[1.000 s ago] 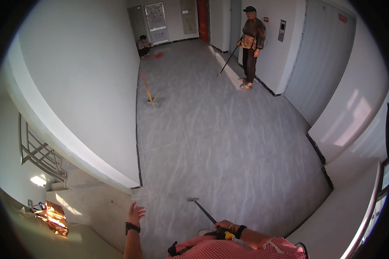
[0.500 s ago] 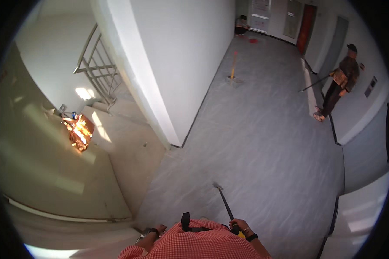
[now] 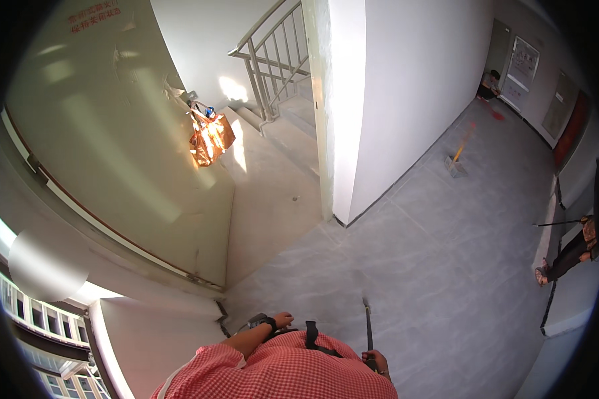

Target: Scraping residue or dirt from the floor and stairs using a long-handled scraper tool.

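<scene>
My right hand (image 3: 377,361) is closed around the grip of a long-handled tool, a thin dark rod (image 3: 370,332) with a small head that reaches the grey floor ahead of me. The kind of head is too small to make out. My left hand (image 3: 283,320), with a dark band on its wrist, hovers beside my red checked shirt (image 3: 293,366). Its fingers look loosely extended and nothing shows in them. A grey-black object (image 3: 257,320) shows just beyond that wrist, partly hidden. A black strap (image 3: 312,336) lies across my front.
A shiny orange bag (image 3: 212,138) hangs by the green door (image 3: 133,133) at left. Behind are stairs with a metal railing (image 3: 273,60) and a white wall corner (image 3: 349,133). A yellow-handled dustpan (image 3: 455,166) stands farther off. One person (image 3: 569,249) holds a rod at right; another (image 3: 490,86) crouches far back.
My view has turned left, so the door, bag and stairs sit nearer the middle and a window shows at lower left. The tool stays in my right hand.
</scene>
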Motion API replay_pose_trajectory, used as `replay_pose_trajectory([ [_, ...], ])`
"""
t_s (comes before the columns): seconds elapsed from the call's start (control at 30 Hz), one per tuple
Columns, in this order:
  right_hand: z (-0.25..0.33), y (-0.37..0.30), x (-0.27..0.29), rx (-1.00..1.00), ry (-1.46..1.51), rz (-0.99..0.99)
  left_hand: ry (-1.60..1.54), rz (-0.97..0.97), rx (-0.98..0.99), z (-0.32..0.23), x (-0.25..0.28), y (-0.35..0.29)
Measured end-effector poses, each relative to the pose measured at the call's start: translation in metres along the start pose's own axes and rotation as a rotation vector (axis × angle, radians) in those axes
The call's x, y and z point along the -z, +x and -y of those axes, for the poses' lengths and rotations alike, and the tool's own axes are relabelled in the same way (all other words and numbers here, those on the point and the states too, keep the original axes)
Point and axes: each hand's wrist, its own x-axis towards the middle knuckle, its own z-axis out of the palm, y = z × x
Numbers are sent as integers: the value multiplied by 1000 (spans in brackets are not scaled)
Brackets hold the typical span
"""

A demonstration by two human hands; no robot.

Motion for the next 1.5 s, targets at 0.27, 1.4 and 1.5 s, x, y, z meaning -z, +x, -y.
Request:
replay_pose_trajectory([
  [0.27,-2,-14,-7,137,-33,-77,115,24,160,36,19,4],
  [1.4,35,54,-68,98,174,-184,188,-140,-145,-293,204,145],
  [1.5,58,55,-94,85,200,-209,153,-228,-292,-369,244,156],
])
